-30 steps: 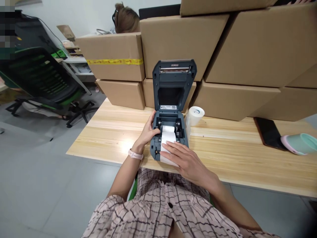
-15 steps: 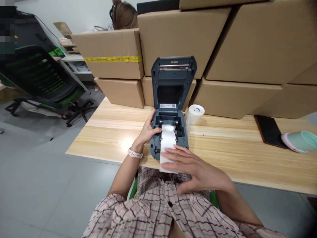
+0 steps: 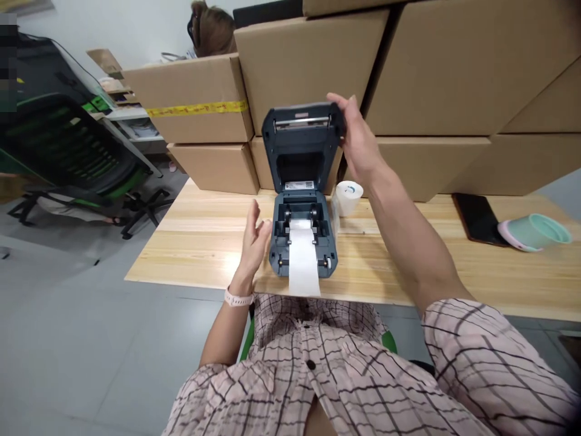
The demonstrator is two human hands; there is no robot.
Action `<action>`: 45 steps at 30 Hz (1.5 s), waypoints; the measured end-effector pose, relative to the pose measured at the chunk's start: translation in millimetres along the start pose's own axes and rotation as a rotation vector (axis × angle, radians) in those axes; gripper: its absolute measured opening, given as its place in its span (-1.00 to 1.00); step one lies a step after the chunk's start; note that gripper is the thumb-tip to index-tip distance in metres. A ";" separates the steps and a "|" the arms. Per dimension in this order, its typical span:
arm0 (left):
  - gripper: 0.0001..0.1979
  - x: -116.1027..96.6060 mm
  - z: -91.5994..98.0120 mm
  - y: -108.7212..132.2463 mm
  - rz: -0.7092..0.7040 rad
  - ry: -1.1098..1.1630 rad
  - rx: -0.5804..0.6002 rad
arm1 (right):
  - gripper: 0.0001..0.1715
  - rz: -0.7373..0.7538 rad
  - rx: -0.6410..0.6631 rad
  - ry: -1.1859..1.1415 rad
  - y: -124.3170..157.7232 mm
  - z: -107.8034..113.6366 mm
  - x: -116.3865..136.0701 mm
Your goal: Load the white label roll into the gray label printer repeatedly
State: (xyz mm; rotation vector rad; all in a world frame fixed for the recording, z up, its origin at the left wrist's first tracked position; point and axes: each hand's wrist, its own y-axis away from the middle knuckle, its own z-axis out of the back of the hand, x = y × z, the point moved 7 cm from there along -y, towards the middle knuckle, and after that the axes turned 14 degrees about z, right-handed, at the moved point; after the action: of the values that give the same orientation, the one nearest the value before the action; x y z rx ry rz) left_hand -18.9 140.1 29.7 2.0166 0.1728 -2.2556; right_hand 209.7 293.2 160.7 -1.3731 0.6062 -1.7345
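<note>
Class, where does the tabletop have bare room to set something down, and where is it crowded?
Bare: tabletop left of the left hand; also between the right forearm and the phone. Crowded: around the open printer, with the white roll beside it and boxes behind.

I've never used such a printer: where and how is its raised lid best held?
Probably grip the lid by its upper right corner, coming from the right, where the right hand is. It stands raised, joined to the base at its lower edge, so the top likely gives most leverage; the metal bar across its inner face seems better avoided.
</note>
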 end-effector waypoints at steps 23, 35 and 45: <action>-0.61 -21.8 -32.6 74.1 -0.601 -0.244 -0.094 | -0.52 0.083 -0.048 0.305 194.2 -64.5 108.2; -0.46 43.2 -29.2 126.8 0.409 -0.017 0.118 | -0.50 0.056 -0.039 0.374 197.5 -64.9 105.9; -0.42 32.6 -35.6 120.4 0.308 -0.153 0.241 | -0.45 0.118 0.154 0.508 185.2 -59.7 119.6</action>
State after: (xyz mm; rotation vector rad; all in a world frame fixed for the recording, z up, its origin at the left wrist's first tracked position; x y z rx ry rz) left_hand 31.5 26.6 -7.9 1.8065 -0.4120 -2.3028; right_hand 201.4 86.0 65.1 -0.7710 0.7893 -1.9957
